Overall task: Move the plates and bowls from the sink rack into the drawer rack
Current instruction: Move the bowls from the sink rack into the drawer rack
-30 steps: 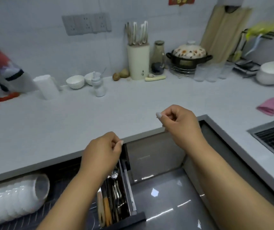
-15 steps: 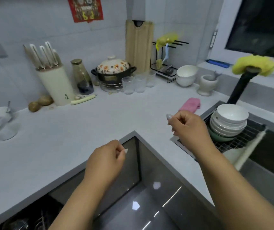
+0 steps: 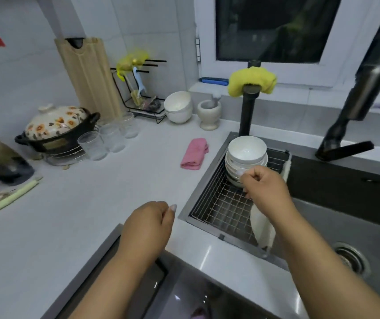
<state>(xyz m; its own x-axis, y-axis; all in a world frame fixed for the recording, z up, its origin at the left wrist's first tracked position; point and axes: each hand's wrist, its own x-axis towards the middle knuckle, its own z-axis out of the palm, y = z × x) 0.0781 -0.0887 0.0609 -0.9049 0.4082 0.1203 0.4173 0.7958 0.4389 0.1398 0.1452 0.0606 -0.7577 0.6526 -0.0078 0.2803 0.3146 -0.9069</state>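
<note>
Head view, my right hand (image 3: 264, 187): it hangs over the sink rack (image 3: 221, 203), just in front of the stack of bowls and plates. My fingers (image 3: 245, 174) are curled in toward the palm and I hold nothing; the knuckles cover the near edge of the stack, and I cannot tell whether they touch it.
Head view, my left hand (image 3: 150, 223): it hovers above the tabletop (image 3: 69, 215) near the corner of the sink, fingers curled loosely under, thumb tip sticking out to the right, nothing in it.
Head view, bowls and plates (image 3: 245, 155): one white stack at the far end of the sink rack, a deep bowl sitting upright on top, wider shallow pieces under it.
Head view, sink rack: a wire grid set into the left part of the sink, its near part bare.
Head view, cloth (image 3: 262, 224): a pale cloth hangs over the rack's right edge, partly under my right forearm.
Head view, tap (image 3: 249, 107): a dark post behind the stack with a yellow rag (image 3: 252, 80) draped on top.
Head view, pink cloth (image 3: 194, 154): folded on the tabletop just left of the sink.
Head view, further back: a flowered pot (image 3: 56, 127) on a wire stand, clear glasses (image 3: 108, 139) beside it, a wooden board (image 3: 90, 77) leaning on the wall, white bowls (image 3: 178, 107) and a mortar (image 3: 208, 113).
Head view, drawer: a dark opening shows at the bottom edge under my arms; its rack is out of sight.
</note>
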